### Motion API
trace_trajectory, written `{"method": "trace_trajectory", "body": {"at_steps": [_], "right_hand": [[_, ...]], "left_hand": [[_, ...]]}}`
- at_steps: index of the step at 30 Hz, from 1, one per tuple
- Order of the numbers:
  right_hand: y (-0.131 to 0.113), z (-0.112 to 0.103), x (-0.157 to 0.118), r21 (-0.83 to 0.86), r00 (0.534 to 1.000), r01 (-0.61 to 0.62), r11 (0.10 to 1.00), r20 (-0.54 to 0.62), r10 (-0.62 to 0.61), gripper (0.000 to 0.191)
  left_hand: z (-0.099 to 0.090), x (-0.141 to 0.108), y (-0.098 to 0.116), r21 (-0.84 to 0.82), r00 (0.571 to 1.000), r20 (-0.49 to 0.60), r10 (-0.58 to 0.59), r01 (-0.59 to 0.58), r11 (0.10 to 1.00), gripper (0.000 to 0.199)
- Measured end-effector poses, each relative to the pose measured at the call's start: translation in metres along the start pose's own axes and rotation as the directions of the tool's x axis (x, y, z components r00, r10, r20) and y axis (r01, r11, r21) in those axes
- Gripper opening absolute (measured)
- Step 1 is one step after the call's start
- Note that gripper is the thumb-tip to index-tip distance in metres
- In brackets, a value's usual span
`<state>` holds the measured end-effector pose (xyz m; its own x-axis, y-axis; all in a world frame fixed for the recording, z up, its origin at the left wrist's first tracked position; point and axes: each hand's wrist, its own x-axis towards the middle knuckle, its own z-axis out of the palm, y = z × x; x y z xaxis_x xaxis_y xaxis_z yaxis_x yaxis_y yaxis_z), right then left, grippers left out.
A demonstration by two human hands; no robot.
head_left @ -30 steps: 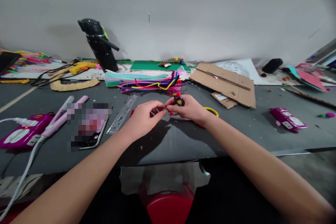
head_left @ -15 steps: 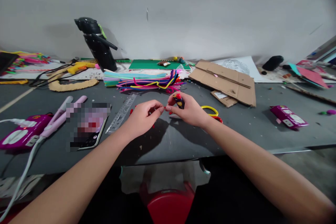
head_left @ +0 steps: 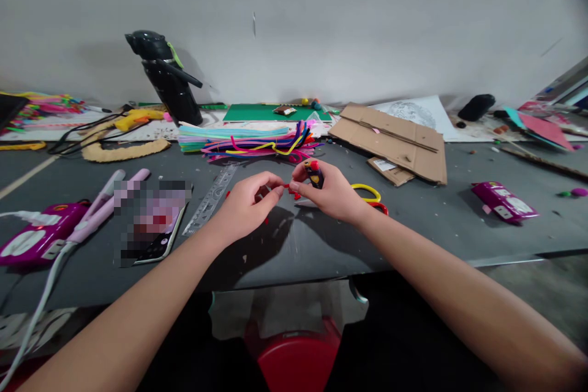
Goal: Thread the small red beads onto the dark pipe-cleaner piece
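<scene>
My left hand (head_left: 252,199) and my right hand (head_left: 328,190) meet above the dark table, fingertips nearly touching. Between them is a small red piece (head_left: 287,187), pinched by the left thumb and fingers and touched by the right thumb. Curled in my right fingers is a dark lighter (head_left: 315,175) with a red top. Other small red bits show under the hands, partly hidden. Scissors with a yellow and red handle (head_left: 367,192) lie just right of my right hand, blades partly covered. Left of my left hand is a clear ruler (head_left: 212,199).
Behind the hands lies a bundle of colourful pipe cleaners (head_left: 257,139). Cardboard (head_left: 390,138) is at the back right, a black flask (head_left: 168,82) at the back left. A phone (head_left: 158,223), a pink hair iron (head_left: 110,205) and purple power strips (head_left: 504,202) also lie around.
The hands have barely moved; slightly more of the red piece shows between the fingertips. The whole view has shifted slightly.
</scene>
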<state>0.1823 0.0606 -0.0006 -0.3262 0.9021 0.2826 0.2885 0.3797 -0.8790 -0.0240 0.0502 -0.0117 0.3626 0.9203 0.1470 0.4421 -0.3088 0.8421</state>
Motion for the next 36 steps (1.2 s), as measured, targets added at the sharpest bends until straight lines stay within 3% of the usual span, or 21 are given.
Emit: {"method": "trace_trajectory", "body": {"at_steps": [13, 17, 19, 22, 26, 28, 31, 36], "right_hand": [[0.001, 0.000, -0.001, 0.002, 1.000, -0.016, 1.000, -0.011, 0.016, 0.016], [-0.002, 0.002, -0.004, 0.141, 0.997, -0.073, 0.987, 0.006, 0.073, 0.026], [-0.003, 0.005, -0.004, 0.284, 0.982, -0.190, 0.940, 0.043, 0.186, 0.037], [-0.002, 0.011, -0.004, 0.488, 0.921, -0.387, 0.783, 0.158, 0.357, 0.055], [-0.001, 0.017, -0.005, 0.581, 0.864, -0.502, 0.641, 0.296, 0.408, 0.055], [-0.001, 0.020, -0.007, 0.579, 0.865, -0.499, 0.645, 0.298, 0.403, 0.052], [0.000, 0.025, -0.010, 0.576, 0.904, -0.426, 0.698, 0.236, 0.357, 0.050], [-0.005, 0.030, -0.014, 0.562, 0.934, -0.347, 0.751, 0.134, 0.331, 0.051]], "left_hand": [[0.001, -0.002, 0.001, 0.106, 0.997, -0.041, 0.059, -0.055, 0.993, 0.027], [0.000, -0.001, 0.002, 0.071, 0.998, -0.035, 0.047, -0.044, 0.997, 0.028], [-0.001, 0.000, 0.004, 0.027, 0.998, -0.052, 0.028, -0.027, 0.999, 0.028], [-0.001, 0.000, 0.008, -0.065, 0.997, -0.072, -0.020, 0.016, 0.998, 0.028], [0.002, -0.002, 0.014, -0.177, 0.997, -0.060, -0.055, 0.044, 0.983, 0.031], [0.003, -0.002, 0.016, -0.236, 0.996, -0.071, -0.053, 0.035, 0.971, 0.032], [0.006, -0.003, 0.017, -0.359, 0.995, -0.092, -0.039, 0.004, 0.933, 0.033], [0.010, -0.005, 0.019, -0.590, 0.995, -0.051, -0.091, 0.043, 0.806, 0.026]]}}
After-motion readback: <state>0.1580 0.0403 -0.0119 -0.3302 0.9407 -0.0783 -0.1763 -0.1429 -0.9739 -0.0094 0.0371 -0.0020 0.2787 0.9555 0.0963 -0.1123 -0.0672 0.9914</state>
